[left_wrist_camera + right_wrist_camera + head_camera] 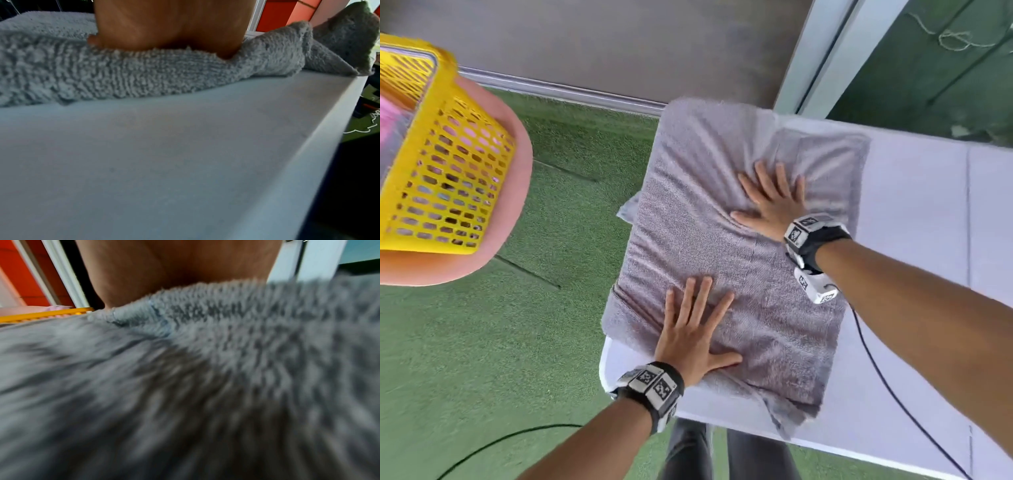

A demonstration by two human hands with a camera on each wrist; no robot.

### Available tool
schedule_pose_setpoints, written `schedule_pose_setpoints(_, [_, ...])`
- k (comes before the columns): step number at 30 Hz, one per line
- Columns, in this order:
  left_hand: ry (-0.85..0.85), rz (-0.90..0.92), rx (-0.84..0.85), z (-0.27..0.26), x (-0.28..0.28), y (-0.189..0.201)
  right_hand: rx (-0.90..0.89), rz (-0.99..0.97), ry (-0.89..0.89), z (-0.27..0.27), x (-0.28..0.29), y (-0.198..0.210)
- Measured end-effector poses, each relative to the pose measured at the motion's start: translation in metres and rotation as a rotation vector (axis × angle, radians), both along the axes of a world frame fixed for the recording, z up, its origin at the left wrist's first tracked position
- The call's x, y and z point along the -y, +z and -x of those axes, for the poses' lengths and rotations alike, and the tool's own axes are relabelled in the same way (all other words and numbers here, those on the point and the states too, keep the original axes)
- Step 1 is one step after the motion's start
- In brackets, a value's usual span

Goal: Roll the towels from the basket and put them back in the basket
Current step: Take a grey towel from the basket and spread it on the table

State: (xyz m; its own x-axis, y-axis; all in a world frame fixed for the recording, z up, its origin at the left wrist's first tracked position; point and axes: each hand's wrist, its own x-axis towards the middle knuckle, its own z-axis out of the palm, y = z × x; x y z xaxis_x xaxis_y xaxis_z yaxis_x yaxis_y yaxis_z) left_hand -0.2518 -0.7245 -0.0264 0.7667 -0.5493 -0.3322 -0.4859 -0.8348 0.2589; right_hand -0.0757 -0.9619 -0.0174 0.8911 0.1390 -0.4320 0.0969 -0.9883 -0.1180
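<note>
A grey towel [709, 212] lies spread and folded flat on the left end of the white table [914, 219]. My left hand [697, 318] presses flat on its near part, fingers straight and spread. My right hand [770, 195] presses flat on its far part, fingers splayed too. The towel's left edge overhangs the table. In the left wrist view the palm [170, 26] rests on the grey towel [123, 76] above the table top [164, 162]. The right wrist view is blurred, showing palm [180, 269] on grey towel [205, 369]. The yellow basket [445, 178] stands at the left.
The basket sits on a pink round seat [517, 192], with pink cloth [392, 123] inside it. Green turf [500, 342] covers the floor between seat and table. A black cable [887, 383] crosses the table by my right arm. My legs [722, 452] stand at the table's near edge.
</note>
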Motion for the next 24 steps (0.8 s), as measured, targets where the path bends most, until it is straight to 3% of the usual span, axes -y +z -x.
schedule_pose_setpoints(5, [0.113,-0.034,-0.003,0.022,0.024,0.002,0.033,-0.044,0.180,0.051,-0.001,-0.006])
schedule_pose_setpoints(12, [0.128,-0.022,-0.057,0.070,0.114,0.003,0.012,-0.025,0.134,0.094,0.103,-0.007])
schedule_pose_setpoints(17, [0.066,-0.015,-0.096,0.104,0.240,0.002,0.000,0.016,0.035,0.131,0.229,-0.001])
schedule_pose_setpoints(24, [0.105,-0.034,-0.060,0.163,0.472,-0.002,0.028,-0.016,0.045,0.182,0.423,-0.005])
